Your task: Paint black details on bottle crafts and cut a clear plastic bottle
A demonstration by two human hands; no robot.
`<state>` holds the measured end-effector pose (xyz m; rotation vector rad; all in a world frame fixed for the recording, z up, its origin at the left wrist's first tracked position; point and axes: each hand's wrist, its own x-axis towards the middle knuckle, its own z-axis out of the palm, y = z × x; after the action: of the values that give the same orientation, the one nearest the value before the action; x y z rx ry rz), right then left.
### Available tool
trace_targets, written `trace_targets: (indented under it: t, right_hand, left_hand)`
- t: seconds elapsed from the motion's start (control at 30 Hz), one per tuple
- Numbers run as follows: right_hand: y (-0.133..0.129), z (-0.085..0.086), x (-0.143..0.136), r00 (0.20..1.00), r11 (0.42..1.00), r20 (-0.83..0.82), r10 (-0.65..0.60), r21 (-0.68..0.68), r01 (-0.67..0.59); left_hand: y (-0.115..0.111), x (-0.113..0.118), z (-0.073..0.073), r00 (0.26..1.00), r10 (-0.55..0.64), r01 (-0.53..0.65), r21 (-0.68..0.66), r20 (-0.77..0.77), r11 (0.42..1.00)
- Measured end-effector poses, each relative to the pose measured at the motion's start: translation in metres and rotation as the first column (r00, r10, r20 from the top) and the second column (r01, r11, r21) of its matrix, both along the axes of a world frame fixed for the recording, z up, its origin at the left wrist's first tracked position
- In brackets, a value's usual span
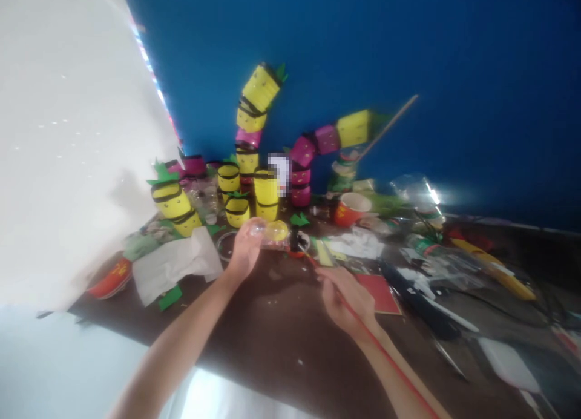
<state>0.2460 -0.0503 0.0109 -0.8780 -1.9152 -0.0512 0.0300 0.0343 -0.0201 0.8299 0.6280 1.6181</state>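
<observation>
My left hand (247, 244) is closed round the left end of a clear plastic bottle piece (275, 243) with a yellow patch on it. In my right hand (345, 295) is a long red-handled brush (363, 325), pinched near its front and slanting back along the forearm. The brush's front end points at a small dark container (297, 242) beside the bottle piece; blur hides whether they touch. Behind my left hand stand yellow cups with black bands and drawn faces (266, 195).
Stacked yellow and purple cups (258, 89) lean against the blue wall. A red paper cup (351, 209) stands behind my right hand. White paper (177, 264) lies left; a red square (379, 293), a dark blue tool (420, 304) and plastic scraps lie right.
</observation>
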Motion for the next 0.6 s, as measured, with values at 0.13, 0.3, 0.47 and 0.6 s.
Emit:
trace_targets:
  t: [0.13, 0.3, 0.47, 0.6]
  right_hand:
    - [0.000, 0.000, 0.000, 0.999, 0.999, 0.030, -0.026, -0.025, 0.027]
    - [-0.003, 0.007, 0.000, 0.999, 0.999, -0.032, -0.011, -0.034, 0.010]
    - [-0.008, 0.013, 0.000, 0.978, 0.999, -0.204, -0.043, 0.024, 0.049]
    - [-0.011, 0.017, 0.000, 0.976, 0.999, -0.216, -0.038, 0.012, 0.042]
  left_hand:
    - [0.000, 0.000, 0.000, 0.999, 0.005, -0.004, 0.002, -0.036, 1.000]
    - [-0.002, 0.000, 0.006, 0.999, 0.022, -0.022, -0.014, 0.027, 1.000]
    - [-0.006, -0.002, 0.014, 0.999, -0.040, 0.042, -0.049, 0.036, 0.998]
    - [-0.008, -0.001, 0.018, 0.994, -0.029, 0.042, -0.120, 0.107, 0.992]
